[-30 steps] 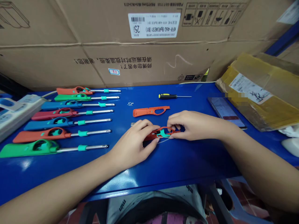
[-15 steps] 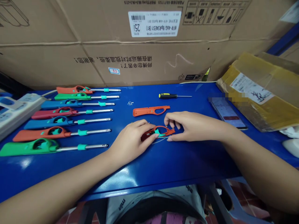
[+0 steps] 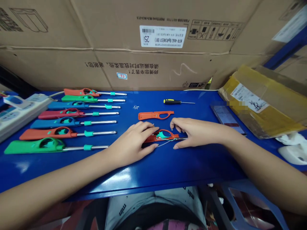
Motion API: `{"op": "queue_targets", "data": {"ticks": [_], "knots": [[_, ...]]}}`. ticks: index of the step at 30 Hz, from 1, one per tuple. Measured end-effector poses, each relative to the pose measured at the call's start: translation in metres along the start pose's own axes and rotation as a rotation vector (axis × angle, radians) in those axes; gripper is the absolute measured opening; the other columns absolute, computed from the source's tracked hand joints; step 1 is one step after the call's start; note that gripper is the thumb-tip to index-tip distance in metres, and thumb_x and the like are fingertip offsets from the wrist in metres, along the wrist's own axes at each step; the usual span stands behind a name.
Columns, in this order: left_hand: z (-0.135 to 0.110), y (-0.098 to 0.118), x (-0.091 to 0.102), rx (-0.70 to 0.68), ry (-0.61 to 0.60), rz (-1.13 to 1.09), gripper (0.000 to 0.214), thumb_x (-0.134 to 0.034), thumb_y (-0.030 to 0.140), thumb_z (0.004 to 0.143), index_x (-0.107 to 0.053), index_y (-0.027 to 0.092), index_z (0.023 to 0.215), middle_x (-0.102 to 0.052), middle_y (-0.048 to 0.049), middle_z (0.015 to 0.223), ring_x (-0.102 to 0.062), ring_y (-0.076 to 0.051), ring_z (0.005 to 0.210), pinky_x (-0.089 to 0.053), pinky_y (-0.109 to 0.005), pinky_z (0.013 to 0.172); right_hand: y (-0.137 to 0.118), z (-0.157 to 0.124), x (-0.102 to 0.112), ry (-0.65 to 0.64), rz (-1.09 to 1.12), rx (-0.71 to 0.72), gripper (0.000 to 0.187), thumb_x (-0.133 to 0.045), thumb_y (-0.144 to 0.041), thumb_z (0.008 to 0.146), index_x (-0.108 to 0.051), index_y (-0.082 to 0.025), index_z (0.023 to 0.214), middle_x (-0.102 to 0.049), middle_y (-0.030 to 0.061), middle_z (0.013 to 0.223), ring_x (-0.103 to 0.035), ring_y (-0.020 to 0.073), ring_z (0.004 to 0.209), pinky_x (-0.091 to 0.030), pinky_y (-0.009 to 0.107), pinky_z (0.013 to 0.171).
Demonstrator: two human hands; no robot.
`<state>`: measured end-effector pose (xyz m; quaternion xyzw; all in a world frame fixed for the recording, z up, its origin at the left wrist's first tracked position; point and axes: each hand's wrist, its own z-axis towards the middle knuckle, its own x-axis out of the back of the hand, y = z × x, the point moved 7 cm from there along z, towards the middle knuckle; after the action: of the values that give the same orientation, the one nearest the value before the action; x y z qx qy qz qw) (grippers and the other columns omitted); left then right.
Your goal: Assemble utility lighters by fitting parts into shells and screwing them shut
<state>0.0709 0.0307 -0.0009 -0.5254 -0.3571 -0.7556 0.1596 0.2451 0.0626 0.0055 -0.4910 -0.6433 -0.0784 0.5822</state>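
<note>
An orange lighter body [image 3: 161, 136] with a teal trigger lies on the blue table [image 3: 168, 163] in the middle. My left hand [image 3: 133, 142] rests over its left end, fingers curled down on it. My right hand [image 3: 192, 131] pinches its right end, where a thin metal tube or wire sticks out. Just behind it lies a separate orange shell half [image 3: 155, 115].
Several finished long-nosed lighters [image 3: 59, 121] lie in a row at the left, beside a white power strip [image 3: 16, 111]. A yellow-handled screwdriver [image 3: 176, 102] lies at the back. A phone [image 3: 226, 116], a taped parcel [image 3: 261, 99] and big cardboard boxes [image 3: 144, 48] bound the table.
The camera has tipped slightly, shifting the scene. My hands have pressed the orange lighter body flatter onto the table; my right hand's fingers have slid a little along its right end.
</note>
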Motion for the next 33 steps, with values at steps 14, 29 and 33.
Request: {"op": "queue_targets", "data": {"ticks": [14, 29, 33], "knots": [[-0.017, -0.007, -0.001, -0.012, 0.073, 0.019, 0.045, -0.055, 0.023, 0.098, -0.049, 0.019, 0.143, -0.057, -0.0111, 0.136, -0.052, -0.025, 0.128, -0.047, -0.045, 0.107, -0.016, -0.006, 0.006, 0.276, -0.073, 0.234, 0.014, -0.062, -0.035, 0.094, -0.057, -0.022, 0.096, -0.061, 0.0024, 0.101, -0.055, 0.0183, 0.097, -0.037, 0.035, 0.091], [-0.016, -0.006, -0.001, -0.008, 0.052, -0.025, 0.035, -0.056, 0.021, 0.1, -0.055, 0.021, 0.135, -0.065, -0.0063, 0.124, -0.056, -0.023, 0.116, -0.046, -0.04, 0.096, -0.032, -0.006, -0.012, 0.296, -0.333, 0.368, 0.019, -0.048, -0.029, 0.102, -0.064, -0.018, 0.096, -0.063, 0.0048, 0.095, -0.054, 0.0197, 0.088, -0.035, 0.037, 0.082], [-0.015, -0.007, -0.001, -0.008, 0.05, -0.028, 0.034, -0.055, 0.021, 0.1, -0.055, 0.02, 0.134, -0.066, -0.0063, 0.124, -0.056, -0.022, 0.114, -0.046, -0.04, 0.098, -0.031, -0.008, -0.006, 0.319, -0.343, 0.363, 0.023, -0.047, -0.029, 0.103, -0.065, -0.019, 0.094, -0.065, 0.0043, 0.092, -0.055, 0.0192, 0.087, -0.035, 0.036, 0.08]]}}
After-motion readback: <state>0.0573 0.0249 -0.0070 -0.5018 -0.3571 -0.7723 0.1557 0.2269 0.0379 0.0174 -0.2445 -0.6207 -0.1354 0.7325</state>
